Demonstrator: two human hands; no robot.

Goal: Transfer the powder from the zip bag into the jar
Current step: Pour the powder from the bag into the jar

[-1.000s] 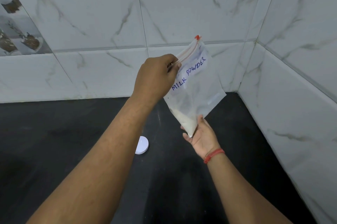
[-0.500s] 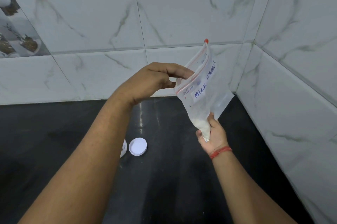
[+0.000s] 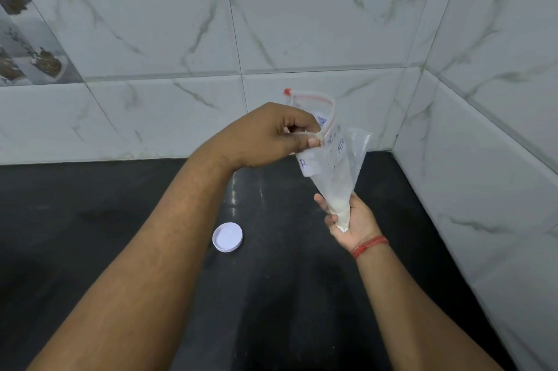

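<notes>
Dim, cool light; glare streaks the dark countertop (image 3: 256, 295); edges bend.

You have just one view, from the camera on your head, looking forward and down over both forearms into a tiled corner. It sits close: your left hand (image 3: 268, 135) and right hand (image 3: 350, 219) fill the middle of the frame, with the zip bag (image 3: 332, 165) between them. The black table (image 3: 90, 219) spreads below, the marble-tiled wall (image 3: 302, 23) rises behind (straight lines bow, as a wide lens does). A white lid (image 3: 227, 237) lies near the centre.
</notes>
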